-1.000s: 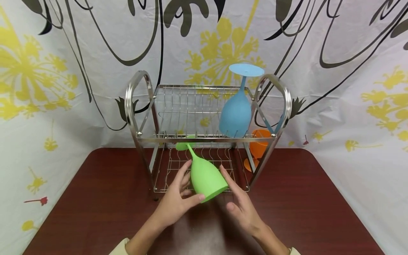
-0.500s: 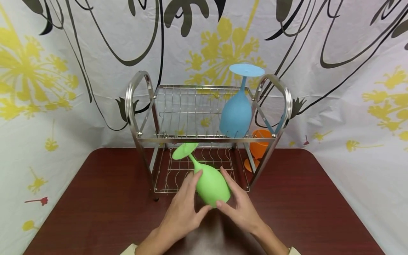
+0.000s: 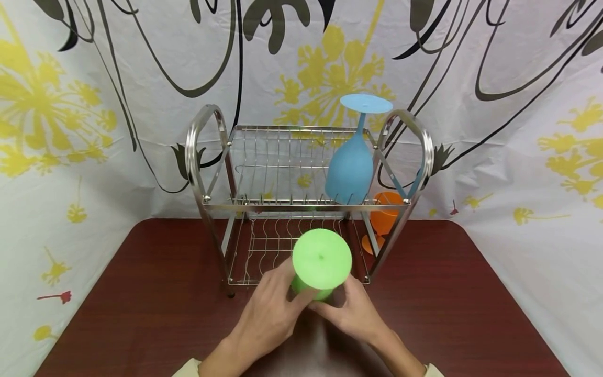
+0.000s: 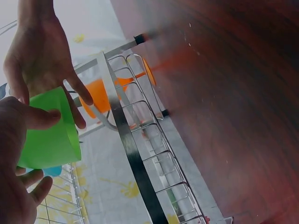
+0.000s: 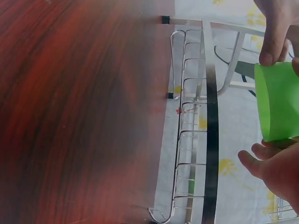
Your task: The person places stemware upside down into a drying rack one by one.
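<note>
A green plastic goblet [image 3: 322, 257] is held upside down, its round foot turned up toward the head camera and mostly covering the stem and bowl. My left hand [image 3: 266, 317] grips the bowl from the left, the thumb lying across its near side in the left wrist view. From the other side my right hand [image 3: 355, 314] holds the bowl [image 5: 282, 100] between thumb and fingers. In both wrist views the goblet's rim hangs above the table, in front of the rack's lower shelf.
A two-tier metal dish rack [image 3: 301, 208] stands on the dark red table [image 3: 155, 309]. An upside-down blue goblet [image 3: 349, 167] sits on its upper shelf at the right. An upright orange goblet [image 3: 382, 221] shows behind the rack's right frame. A patterned curtain [image 3: 292, 78] hangs behind.
The green goblet has swung from leaning up-left to foot up toward the camera, moving slightly right. The right hand has closed in from lightly touching it to holding it.
</note>
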Demonstrator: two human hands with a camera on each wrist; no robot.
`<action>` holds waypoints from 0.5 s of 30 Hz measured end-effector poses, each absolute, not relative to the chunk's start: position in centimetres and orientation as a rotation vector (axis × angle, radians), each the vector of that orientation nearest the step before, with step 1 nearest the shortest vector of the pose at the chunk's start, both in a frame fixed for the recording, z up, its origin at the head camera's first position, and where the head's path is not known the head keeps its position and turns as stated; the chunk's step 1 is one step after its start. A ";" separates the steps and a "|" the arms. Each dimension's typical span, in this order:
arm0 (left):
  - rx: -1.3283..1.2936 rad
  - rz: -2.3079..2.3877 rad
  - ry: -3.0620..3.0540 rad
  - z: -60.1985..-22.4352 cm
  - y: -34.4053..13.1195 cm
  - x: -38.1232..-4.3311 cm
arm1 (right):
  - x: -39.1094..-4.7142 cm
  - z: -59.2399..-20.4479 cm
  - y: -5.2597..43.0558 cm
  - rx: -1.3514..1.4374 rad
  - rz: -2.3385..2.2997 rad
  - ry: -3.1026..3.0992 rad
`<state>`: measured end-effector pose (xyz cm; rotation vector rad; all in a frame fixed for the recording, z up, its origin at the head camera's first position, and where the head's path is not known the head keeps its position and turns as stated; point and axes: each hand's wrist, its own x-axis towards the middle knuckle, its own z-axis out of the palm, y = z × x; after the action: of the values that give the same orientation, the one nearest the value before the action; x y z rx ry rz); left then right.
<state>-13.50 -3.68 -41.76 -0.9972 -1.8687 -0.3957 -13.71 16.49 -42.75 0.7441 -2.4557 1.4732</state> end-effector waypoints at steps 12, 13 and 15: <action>-1.030 -0.443 -1.951 -42.4 -3.9 -13.7 | -14.0 -42.7 16.4 0.707 1.390 -2.417; -1.035 -0.452 -1.957 -42.5 -4.0 -13.7 | -14.1 -42.7 16.4 0.707 1.386 -2.419; -1.046 -0.460 -1.968 -42.6 -4.1 -13.7 | -14.1 -42.7 16.4 0.709 1.373 -2.415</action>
<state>-13.73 -4.09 -42.57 -1.0462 -1.9678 -0.4596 -14.07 16.36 -42.69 0.7088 -2.4147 1.3730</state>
